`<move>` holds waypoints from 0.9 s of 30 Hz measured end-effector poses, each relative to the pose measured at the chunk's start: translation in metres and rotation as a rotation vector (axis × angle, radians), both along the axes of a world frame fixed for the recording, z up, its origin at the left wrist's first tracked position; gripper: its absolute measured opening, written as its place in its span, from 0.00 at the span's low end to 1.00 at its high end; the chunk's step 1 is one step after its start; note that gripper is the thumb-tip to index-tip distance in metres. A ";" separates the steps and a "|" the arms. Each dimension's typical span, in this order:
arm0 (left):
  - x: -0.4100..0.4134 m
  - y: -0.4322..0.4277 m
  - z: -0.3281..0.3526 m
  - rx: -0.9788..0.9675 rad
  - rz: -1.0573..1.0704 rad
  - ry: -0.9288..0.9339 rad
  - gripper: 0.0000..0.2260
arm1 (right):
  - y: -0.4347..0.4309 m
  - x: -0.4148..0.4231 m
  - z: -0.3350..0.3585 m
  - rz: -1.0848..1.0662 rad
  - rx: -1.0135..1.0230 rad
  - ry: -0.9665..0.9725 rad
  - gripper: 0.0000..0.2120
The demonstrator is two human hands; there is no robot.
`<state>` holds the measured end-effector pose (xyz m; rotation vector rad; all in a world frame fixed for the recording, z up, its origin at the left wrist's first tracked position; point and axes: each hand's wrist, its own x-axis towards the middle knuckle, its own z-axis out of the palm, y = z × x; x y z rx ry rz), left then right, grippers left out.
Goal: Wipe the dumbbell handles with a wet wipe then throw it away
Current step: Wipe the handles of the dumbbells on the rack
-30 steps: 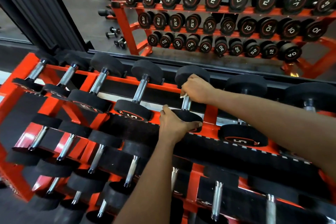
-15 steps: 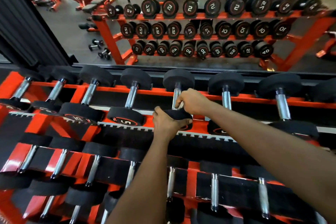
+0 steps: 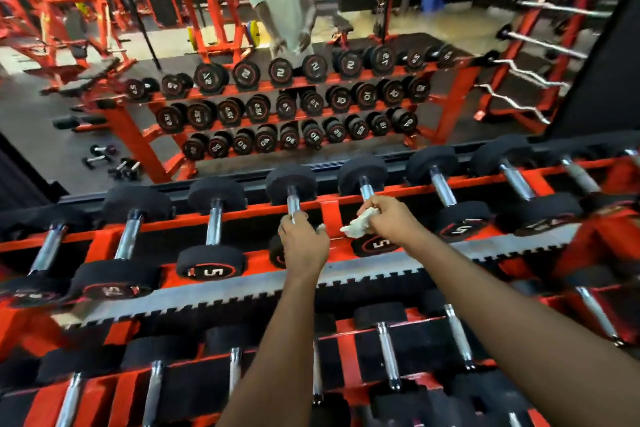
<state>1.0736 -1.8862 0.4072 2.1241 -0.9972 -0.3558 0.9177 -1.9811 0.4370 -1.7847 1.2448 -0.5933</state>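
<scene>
Black dumbbells with chrome handles lie in a row on an orange rack [image 3: 485,183]. My left hand [image 3: 303,243] grips the near end of one dumbbell [image 3: 292,199], covering its lower handle and most of its near head. My right hand [image 3: 391,222] pinches a crumpled white wet wipe [image 3: 356,226]. It hovers over the lower handle of the neighbouring dumbbell [image 3: 366,191] to the right, whose near head marked 5 shows below the wipe. I cannot tell whether the wipe touches that handle.
More dumbbells [image 3: 213,222] fill the top tier on both sides, and a lower tier [image 3: 388,357] sits under my arms. A wall mirror [image 3: 277,97] behind the rack reflects the rack, a person and gym machines. Barbells [image 3: 554,42] hang at the right.
My right hand has left the handle of the dumbbell that my left hand holds and moved right with the wipe to the neighbouring one. The view has tilted up.
</scene>
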 end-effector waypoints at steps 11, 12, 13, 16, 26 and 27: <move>-0.076 -0.008 0.037 -0.056 -0.550 0.157 0.07 | 0.035 -0.081 0.022 -0.034 0.054 -0.134 0.14; -0.082 -0.009 0.037 -0.051 -0.584 0.152 0.06 | 0.034 -0.086 0.021 -0.026 0.043 -0.143 0.14; -0.087 -0.010 0.037 -0.042 -0.603 0.143 0.06 | 0.033 -0.091 0.019 -0.018 0.036 -0.151 0.14; -0.104 -0.014 0.039 -0.053 -0.573 0.146 0.02 | 0.026 -0.110 0.017 0.021 0.038 -0.185 0.10; -0.159 -0.058 0.023 -0.110 -0.245 0.178 0.09 | -0.048 -0.163 0.004 0.218 0.114 -0.186 0.06; -0.162 -0.061 0.019 -0.124 -0.171 0.158 0.09 | -0.060 -0.164 0.000 0.218 0.114 -0.164 0.06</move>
